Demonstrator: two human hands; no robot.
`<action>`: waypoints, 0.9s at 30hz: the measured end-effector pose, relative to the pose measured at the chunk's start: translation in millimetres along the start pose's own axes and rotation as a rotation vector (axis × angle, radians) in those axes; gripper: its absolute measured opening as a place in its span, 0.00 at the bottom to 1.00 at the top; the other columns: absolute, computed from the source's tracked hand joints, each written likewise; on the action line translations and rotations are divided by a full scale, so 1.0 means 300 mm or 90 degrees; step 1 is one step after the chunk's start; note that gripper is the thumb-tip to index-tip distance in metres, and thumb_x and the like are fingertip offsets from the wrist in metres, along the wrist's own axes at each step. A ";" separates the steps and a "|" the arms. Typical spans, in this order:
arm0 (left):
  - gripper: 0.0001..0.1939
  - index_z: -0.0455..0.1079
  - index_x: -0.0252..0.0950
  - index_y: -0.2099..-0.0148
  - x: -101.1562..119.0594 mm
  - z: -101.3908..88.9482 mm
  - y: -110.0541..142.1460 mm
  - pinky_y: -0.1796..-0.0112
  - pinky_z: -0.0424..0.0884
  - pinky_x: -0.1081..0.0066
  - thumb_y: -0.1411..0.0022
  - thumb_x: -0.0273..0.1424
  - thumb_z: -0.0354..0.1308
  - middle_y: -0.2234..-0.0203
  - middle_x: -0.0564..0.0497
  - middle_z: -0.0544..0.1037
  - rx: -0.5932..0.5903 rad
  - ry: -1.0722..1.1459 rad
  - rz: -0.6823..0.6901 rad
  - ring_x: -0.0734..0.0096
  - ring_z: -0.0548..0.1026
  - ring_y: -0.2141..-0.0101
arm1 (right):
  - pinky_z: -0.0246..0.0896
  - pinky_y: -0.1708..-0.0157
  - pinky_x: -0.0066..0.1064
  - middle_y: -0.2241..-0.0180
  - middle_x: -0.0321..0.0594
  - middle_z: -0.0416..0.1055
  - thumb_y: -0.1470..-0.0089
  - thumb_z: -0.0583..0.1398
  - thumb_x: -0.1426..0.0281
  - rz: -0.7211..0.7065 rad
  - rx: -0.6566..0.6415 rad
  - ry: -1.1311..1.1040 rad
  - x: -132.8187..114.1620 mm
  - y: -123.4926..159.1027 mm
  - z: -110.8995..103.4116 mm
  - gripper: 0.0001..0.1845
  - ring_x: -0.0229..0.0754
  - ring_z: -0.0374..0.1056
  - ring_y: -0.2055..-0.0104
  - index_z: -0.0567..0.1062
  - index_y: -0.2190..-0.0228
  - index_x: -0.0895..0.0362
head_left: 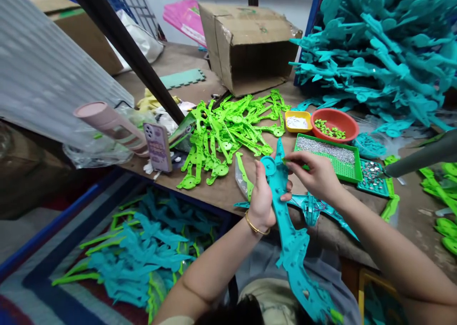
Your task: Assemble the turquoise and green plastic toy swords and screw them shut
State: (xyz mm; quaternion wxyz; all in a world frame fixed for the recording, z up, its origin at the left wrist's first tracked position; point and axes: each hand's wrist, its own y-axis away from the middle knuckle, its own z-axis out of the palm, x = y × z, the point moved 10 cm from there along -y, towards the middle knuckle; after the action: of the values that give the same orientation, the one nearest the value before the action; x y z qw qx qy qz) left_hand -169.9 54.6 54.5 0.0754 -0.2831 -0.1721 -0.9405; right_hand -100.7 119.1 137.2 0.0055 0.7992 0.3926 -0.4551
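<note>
Currently the left hand [262, 199] clasps a teal plastic frame [291, 239] upright over the surface [221, 192] edge; the right hand [316, 172] pinches a small green piece [286, 161] against its round head. Judged early: many green frames [228, 134] lie unassembled beside the screw tray [326, 156]

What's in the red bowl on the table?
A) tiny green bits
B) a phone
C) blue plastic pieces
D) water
A: the red bowl holds small green bits scattered over its bottom; it sits behind the green tray, beyond the right hand.
</note>
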 end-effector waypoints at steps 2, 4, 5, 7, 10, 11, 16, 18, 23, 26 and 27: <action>0.29 0.67 0.45 0.41 -0.004 -0.002 0.010 0.85 0.62 0.83 0.36 0.56 0.49 0.68 0.51 0.76 0.003 -0.020 0.014 0.78 0.71 0.78 | 0.67 0.69 0.31 0.68 0.39 0.78 0.42 0.60 0.66 -0.010 0.009 0.019 -0.003 0.014 0.008 0.08 0.39 0.75 0.68 0.77 0.63 0.55; 0.28 0.68 0.46 0.42 -0.011 -0.003 0.020 0.85 0.63 0.83 0.36 0.56 0.49 0.64 0.50 0.78 0.011 -0.042 0.029 0.79 0.72 0.78 | 0.66 0.69 0.31 0.68 0.39 0.78 0.41 0.60 0.66 -0.007 0.014 0.019 0.002 0.023 0.021 0.07 0.38 0.74 0.69 0.77 0.64 0.55; 0.28 0.68 0.46 0.42 -0.016 -0.006 0.024 0.85 0.63 0.82 0.36 0.56 0.49 0.63 0.50 0.78 0.020 -0.052 0.033 0.79 0.72 0.78 | 0.67 0.69 0.31 0.69 0.38 0.78 0.41 0.59 0.67 -0.005 0.017 0.022 0.005 0.026 0.026 0.07 0.38 0.73 0.70 0.77 0.64 0.55; 0.26 0.68 0.47 0.42 -0.029 -0.013 0.028 0.85 0.65 0.81 0.35 0.54 0.49 0.62 0.50 0.79 0.043 -0.068 0.021 0.77 0.73 0.77 | 0.68 0.67 0.32 0.69 0.38 0.78 0.41 0.59 0.68 -0.013 0.026 0.041 0.004 0.032 0.025 0.07 0.38 0.72 0.69 0.77 0.64 0.54; 0.24 0.71 0.44 0.45 -0.052 -0.022 0.021 0.80 0.72 0.75 0.31 0.51 0.45 0.65 0.49 0.80 0.048 -0.082 -0.056 0.71 0.77 0.74 | 0.70 0.60 0.36 0.62 0.41 0.77 0.42 0.60 0.67 -0.045 0.041 0.046 -0.006 0.065 -0.012 0.07 0.42 0.73 0.62 0.77 0.61 0.53; 0.25 0.73 0.41 0.48 -0.053 -0.028 0.015 0.78 0.74 0.73 0.31 0.50 0.43 0.67 0.48 0.80 0.045 -0.085 -0.087 0.69 0.78 0.73 | 0.70 0.58 0.37 0.59 0.42 0.76 0.42 0.61 0.65 -0.037 0.058 0.037 0.002 0.090 -0.039 0.10 0.43 0.73 0.59 0.76 0.58 0.52; 0.33 0.73 0.34 0.67 0.103 -0.106 -0.028 0.79 0.72 0.72 0.30 0.51 0.35 0.78 0.47 0.76 0.107 -0.080 -0.039 0.72 0.74 0.80 | 0.68 0.48 0.43 0.52 0.43 0.75 0.40 0.56 0.54 0.231 -0.146 -0.117 0.171 0.330 0.003 0.21 0.46 0.72 0.50 0.73 0.50 0.51; 0.34 0.69 0.35 0.71 0.213 -0.126 -0.035 0.82 0.68 0.75 0.29 0.49 0.31 0.80 0.50 0.74 0.117 -0.065 0.073 0.75 0.70 0.83 | 0.64 0.43 0.44 0.46 0.43 0.73 0.38 0.53 0.51 0.306 -0.396 -0.212 0.184 0.485 0.128 0.25 0.48 0.69 0.44 0.72 0.46 0.50; 0.27 0.69 0.39 0.66 0.400 -0.130 0.002 0.79 0.67 0.74 0.34 0.54 0.41 0.77 0.52 0.73 0.046 -0.174 0.313 0.73 0.71 0.79 | 0.56 0.37 0.48 0.35 0.39 0.60 0.43 0.58 0.51 0.366 -0.572 -0.254 0.168 0.638 0.192 0.34 0.53 0.60 0.36 0.64 0.38 0.46; 0.26 0.70 0.41 0.61 0.395 -0.183 0.022 0.70 0.74 0.68 0.35 0.56 0.42 0.68 0.49 0.77 0.018 -0.373 0.352 0.66 0.77 0.68 | 0.60 0.40 0.48 0.38 0.38 0.65 0.46 0.60 0.49 0.375 -0.500 -0.121 0.225 0.592 0.082 0.35 0.56 0.63 0.39 0.66 0.39 0.45; 0.27 0.70 0.41 0.60 0.375 -0.218 0.027 0.66 0.75 0.66 0.36 0.57 0.42 0.66 0.48 0.78 0.031 -0.479 0.348 0.64 0.77 0.65 | 0.62 0.41 0.48 0.39 0.39 0.66 0.47 0.60 0.48 0.372 -0.452 -0.059 0.255 0.568 0.020 0.37 0.57 0.64 0.40 0.65 0.39 0.45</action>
State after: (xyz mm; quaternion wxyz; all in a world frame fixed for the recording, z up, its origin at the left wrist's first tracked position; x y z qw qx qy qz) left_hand -294.3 18.2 68.4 0.2595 -0.6378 -0.1287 -0.7137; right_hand 24.0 46.6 18.3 0.4245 0.8038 0.2818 -0.3070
